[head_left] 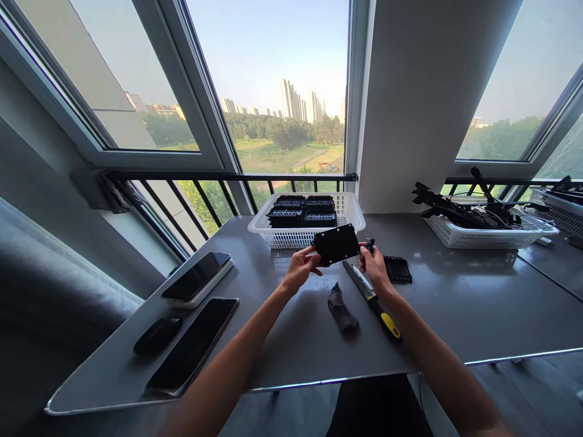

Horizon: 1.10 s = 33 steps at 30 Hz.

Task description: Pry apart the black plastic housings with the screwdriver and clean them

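Observation:
A flat black rectangular plate (336,244) is held up over the grey table (455,303) by both hands. My left hand (300,267) pinches its left edge, fingers closed. My right hand (374,262) grips its right edge and also has a small blue part (369,244) at its fingertips. Just right of that hand a black ribbed piece (398,269) lies on the table. Below the hands lie a crumpled dark cloth (341,308) and a screwdriver (373,300) with a yellow and black handle.
A white basket (350,213) of black ribbed parts stands behind the hands by the window. Another white basket (487,235) with black tools and cables sits at the right. Two phones (194,343) (198,276) and a small black case (157,335) lie at the left.

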### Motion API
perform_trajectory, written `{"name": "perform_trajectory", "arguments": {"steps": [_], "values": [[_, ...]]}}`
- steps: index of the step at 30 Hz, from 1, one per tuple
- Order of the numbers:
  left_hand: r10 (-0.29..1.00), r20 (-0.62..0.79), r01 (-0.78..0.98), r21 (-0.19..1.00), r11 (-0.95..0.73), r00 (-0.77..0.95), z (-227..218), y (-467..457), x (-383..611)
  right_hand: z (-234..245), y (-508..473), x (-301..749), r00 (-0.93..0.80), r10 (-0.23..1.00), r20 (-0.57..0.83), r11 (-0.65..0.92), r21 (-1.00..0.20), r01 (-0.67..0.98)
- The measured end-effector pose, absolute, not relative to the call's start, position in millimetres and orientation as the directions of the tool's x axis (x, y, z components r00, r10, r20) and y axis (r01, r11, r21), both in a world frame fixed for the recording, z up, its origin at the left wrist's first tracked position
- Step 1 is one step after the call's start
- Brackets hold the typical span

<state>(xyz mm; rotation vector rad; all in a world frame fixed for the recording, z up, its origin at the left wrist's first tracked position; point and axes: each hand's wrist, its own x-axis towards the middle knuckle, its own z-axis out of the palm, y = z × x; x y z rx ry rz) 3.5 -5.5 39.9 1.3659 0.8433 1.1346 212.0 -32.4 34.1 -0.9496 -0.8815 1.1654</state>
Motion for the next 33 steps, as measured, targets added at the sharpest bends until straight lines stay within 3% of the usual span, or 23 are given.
{"name": "perform_trajectory", "arguments": {"steps": [4, 7, 14, 21, 33], "values": [[0.961, 0.162, -0.111, 0.984, -0.14, 0.224, 37.7, -4.9, 5.0, 43.0, -38.0, 213.2, 0.245, 0.96, 0.136, 0.218, -0.91, -0.352], [0.963, 0.172, -0.112, 0.982, -0.151, 0.206, 35.7, -4.3, 5.8, 54.1, -46.7, 209.4, 0.139, 0.978, 0.156, 0.199, -0.898, -0.392], [0.948, 0.193, -0.133, 0.978, -0.163, 0.253, 35.1, -9.8, 10.0, 65.4, -62.4, 190.9, -0.276, 0.96, 0.052, -0.086, -0.881, -0.465], [0.912, 0.192, -0.169, 0.976, -0.139, 0.362, 36.8, -18.4, 18.5, 60.6, -66.0, 184.6, -0.592, 0.804, -0.056, -0.4, -0.788, -0.468], [0.913, 0.221, -0.098, 0.975, -0.199, 0.342, 31.2, -24.9, 25.9, 60.1, -71.0, 180.9, -0.652, 0.747, -0.132, -0.514, -0.737, -0.44]]}}
